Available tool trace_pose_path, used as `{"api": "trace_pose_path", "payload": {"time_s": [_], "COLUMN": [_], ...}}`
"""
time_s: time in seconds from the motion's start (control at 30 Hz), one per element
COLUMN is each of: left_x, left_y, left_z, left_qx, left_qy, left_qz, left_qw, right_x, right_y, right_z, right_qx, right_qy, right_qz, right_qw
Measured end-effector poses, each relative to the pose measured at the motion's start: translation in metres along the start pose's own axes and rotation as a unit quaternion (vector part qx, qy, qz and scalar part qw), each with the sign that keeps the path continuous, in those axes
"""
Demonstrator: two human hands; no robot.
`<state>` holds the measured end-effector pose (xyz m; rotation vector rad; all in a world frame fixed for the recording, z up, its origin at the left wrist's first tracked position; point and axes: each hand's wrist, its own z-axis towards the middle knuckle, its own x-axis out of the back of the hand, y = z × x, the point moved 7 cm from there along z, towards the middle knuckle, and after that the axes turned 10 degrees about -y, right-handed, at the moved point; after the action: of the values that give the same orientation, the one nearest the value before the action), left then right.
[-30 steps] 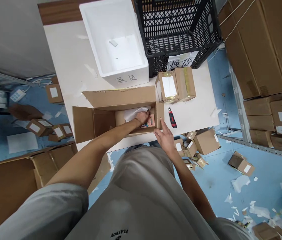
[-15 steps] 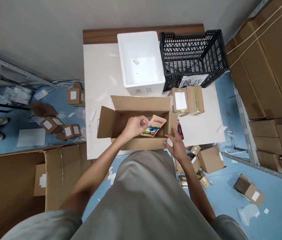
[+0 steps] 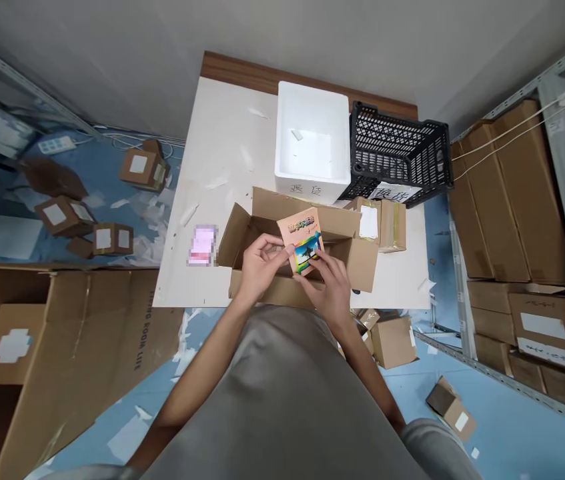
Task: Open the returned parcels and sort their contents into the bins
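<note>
A small pinkish-orange booklet (image 3: 298, 230) with a tree picture on its cover is held above an open cardboard box (image 3: 362, 263). My left hand (image 3: 262, 261) pinches its left edge between thumb and fingers. On its lower right, my right hand (image 3: 329, 283) grips the booklet with the fingers over the cover. The box stands near the table's front edge with its flaps spread. Booklet and hands hide much of the box's inside.
Behind the box stand a white foam bin (image 3: 312, 180) and a black plastic crate (image 3: 402, 150). Two small taped cartons (image 3: 392, 227) sit to the right. A blurred pink item (image 3: 203, 245) lies on the white table (image 3: 232, 133). Cartons and paper scraps litter the blue floor.
The booklet has come up out of the box and stands more upright. My right hand has left the box's right flap and taken hold of the booklet. The view has turned.
</note>
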<state>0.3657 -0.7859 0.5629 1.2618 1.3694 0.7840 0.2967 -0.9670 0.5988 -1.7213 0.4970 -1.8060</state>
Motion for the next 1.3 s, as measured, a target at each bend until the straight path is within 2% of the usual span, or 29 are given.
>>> {"api": "trace_pose_path", "payload": {"time_s": [0.17,0.27,0.33,0.4,0.47,0.53,0.6,0.7,0.83,0.93,1.07,1.17,1.3], "left_x": [-0.01,-0.013,-0.006,0.005,0.011,0.012,0.013,0.015,0.016,0.013,-0.006,-0.017,-0.018], "left_y": [0.002,0.009,0.011,0.003,-0.014,-0.028,-0.032,-0.025,-0.009,-0.002,0.001,0.008,0.01], "left_z": [-0.01,-0.014,-0.015,-0.013,-0.011,-0.012,-0.013,-0.014,-0.014,-0.017,-0.026,-0.034,-0.032], "left_qx": [-0.035,-0.065,-0.083,-0.059,0.005,0.059,0.077,0.059,0.004,-0.023,-0.051,-0.095,-0.082], "left_qy": [0.009,-0.024,-0.015,0.0,-0.015,-0.041,-0.042,-0.032,-0.01,0.015,-0.016,-0.046,-0.143], "left_qz": [0.018,0.056,0.086,0.077,0.017,-0.047,-0.074,-0.062,-0.011,0.017,0.056,0.121,0.158], "left_qw": [0.999,0.996,0.993,0.995,1.0,0.996,0.993,0.996,1.0,0.999,0.997,0.987,0.974], "right_x": [-0.017,-0.014,-0.01,-0.009,-0.011,-0.014,-0.018,-0.02,-0.002,-0.001,-0.019,-0.029,-0.024], "right_y": [-0.012,-0.007,0.003,0.012,0.015,0.017,0.018,0.019,0.008,-0.011,-0.024,-0.02,-0.001], "right_z": [-0.001,0.001,0.002,0.004,0.006,0.006,0.004,0.004,0.004,0.007,0.008,0.006,0.008], "right_qx": [-0.026,-0.074,-0.127,-0.168,-0.188,-0.197,-0.201,-0.194,-0.159,-0.116,-0.135,-0.161,-0.167], "right_qy": [0.019,0.06,0.089,0.093,0.078,0.069,0.067,0.067,0.133,0.116,0.061,0.067,0.091], "right_qz": [-0.019,0.052,0.135,0.238,0.33,0.383,0.403,0.392,0.24,0.193,0.245,0.284,0.354], "right_qw": [0.999,0.994,0.979,0.952,0.922,0.9,0.89,0.897,0.948,0.967,0.958,0.943,0.916]}}
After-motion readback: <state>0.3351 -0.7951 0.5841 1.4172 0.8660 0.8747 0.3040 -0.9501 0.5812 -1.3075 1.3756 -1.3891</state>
